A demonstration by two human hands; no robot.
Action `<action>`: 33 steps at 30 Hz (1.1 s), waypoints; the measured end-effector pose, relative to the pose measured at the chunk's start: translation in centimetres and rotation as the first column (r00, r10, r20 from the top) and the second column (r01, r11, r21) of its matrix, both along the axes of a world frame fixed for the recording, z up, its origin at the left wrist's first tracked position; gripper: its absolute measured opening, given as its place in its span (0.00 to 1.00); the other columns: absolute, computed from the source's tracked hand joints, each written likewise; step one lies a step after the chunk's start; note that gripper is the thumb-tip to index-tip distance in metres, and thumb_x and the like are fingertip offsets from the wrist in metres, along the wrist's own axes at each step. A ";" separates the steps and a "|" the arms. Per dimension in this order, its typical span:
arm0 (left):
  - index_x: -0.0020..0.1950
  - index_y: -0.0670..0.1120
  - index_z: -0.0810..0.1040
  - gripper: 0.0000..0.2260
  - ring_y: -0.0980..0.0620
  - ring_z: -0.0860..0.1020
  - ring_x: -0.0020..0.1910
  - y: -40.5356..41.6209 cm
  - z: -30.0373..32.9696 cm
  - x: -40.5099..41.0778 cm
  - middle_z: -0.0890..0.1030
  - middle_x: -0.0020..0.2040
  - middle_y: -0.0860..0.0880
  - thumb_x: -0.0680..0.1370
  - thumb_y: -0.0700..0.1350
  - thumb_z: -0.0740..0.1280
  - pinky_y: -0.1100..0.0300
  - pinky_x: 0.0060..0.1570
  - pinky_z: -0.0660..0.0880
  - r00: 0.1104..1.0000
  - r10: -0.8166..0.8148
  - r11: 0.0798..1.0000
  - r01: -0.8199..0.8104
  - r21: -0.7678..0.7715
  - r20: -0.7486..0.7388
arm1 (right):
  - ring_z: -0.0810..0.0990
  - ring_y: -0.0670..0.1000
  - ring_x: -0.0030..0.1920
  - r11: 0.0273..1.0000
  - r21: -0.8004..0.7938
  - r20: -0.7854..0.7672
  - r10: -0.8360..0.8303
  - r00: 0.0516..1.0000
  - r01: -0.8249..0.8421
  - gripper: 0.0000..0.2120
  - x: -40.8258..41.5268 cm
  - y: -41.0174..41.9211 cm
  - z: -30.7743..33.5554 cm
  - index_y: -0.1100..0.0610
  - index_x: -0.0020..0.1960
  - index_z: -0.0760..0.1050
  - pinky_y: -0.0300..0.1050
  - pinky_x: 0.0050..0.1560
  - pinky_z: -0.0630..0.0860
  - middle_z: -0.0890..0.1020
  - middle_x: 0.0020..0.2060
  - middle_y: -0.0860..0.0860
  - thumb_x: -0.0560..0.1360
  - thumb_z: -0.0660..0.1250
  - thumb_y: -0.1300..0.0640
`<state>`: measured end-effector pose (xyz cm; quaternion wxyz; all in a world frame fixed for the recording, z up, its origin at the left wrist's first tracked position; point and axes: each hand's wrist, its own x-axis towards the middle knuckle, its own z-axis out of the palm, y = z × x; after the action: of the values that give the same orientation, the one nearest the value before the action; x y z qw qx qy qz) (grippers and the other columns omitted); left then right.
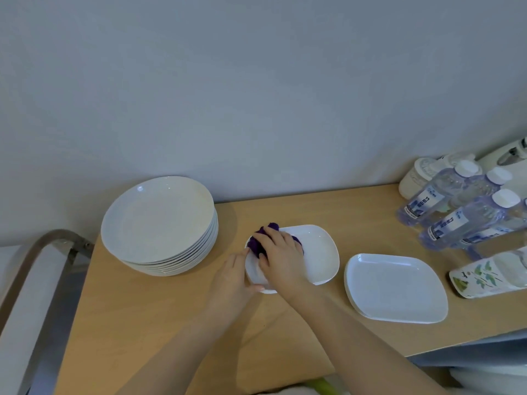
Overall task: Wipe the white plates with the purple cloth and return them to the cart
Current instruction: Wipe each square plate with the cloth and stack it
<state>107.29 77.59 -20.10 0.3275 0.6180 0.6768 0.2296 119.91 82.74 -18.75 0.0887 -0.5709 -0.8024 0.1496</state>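
A tan wooden counter (159,323) stands against a plain grey wall (256,81). The right hand (281,252) grips the purple cloth (261,243) on a white plate (316,252); the left hand (232,276) pinches its rim.

water bottles (456,212) far right | floral box (484,277) below | white jar (419,178) behind

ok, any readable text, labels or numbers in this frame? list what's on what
Nothing can be quoted with confidence.
Water bottles: dark blue labels with white characters, too blurred to read.
Floral-print pack: leaf pattern and a small dark mark, no legible text.
White jars by the wall: embossed pattern, no letters readable.
Round plate stack, rectangular plates, purple cloth: no markings.
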 end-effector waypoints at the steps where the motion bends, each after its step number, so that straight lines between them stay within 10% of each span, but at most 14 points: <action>1: 0.67 0.47 0.68 0.35 0.53 0.73 0.58 -0.1 0.0 0.0 0.74 0.59 0.52 0.64 0.50 0.78 0.62 0.53 0.70 1.000 0.000 1.000 0.000 0.017 0.002 | 0.67 0.49 0.66 0.999 0.011 -0.006 0.037 0.999 -0.037 0.19 -0.4 -0.5 0.0 0.45 0.67 0.70 0.45 0.66 0.60 0.68 0.69 0.43 0.77 0.60 0.53; 12: 0.77 0.47 0.48 0.46 0.52 0.57 0.73 0.8 -0.1 0.1 0.56 0.75 0.51 0.69 0.58 0.73 0.60 0.69 0.59 0.942 -0.086 0.996 0.082 -0.025 -0.324 | 0.66 0.52 0.66 0.972 -0.047 0.001 0.231 0.973 -0.231 0.15 2.5 -2.6 -0.2 0.43 0.63 0.74 0.49 0.63 0.62 0.69 0.68 0.41 0.77 0.60 0.54; 28: 0.76 0.51 0.55 0.42 0.53 0.58 0.73 0.8 -0.5 -0.5 0.59 0.75 0.55 0.68 0.52 0.74 0.55 0.69 0.60 0.988 -0.061 0.996 0.053 -0.066 -0.139 | 0.69 0.55 0.66 0.959 0.029 -0.053 -0.280 0.959 0.282 0.20 6.5 0.6 0.1 0.53 0.68 0.71 0.50 0.67 0.63 0.71 0.68 0.50 0.77 0.61 0.61; 33: 0.73 0.54 0.59 0.41 0.57 0.64 0.68 0.6 -0.2 -0.6 0.66 0.70 0.58 0.65 0.50 0.76 0.60 0.63 0.65 0.999 -0.015 1.000 0.014 -0.028 -0.045 | 0.67 0.49 0.66 0.982 -0.018 -0.087 -0.191 0.978 0.190 0.19 3.5 1.8 0.2 0.52 0.68 0.68 0.42 0.67 0.60 0.70 0.67 0.46 0.78 0.59 0.58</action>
<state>106.72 78.24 -20.28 0.3224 0.6234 0.6826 0.2038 123.36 84.58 -18.59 0.1354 -0.6385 -0.7385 0.1691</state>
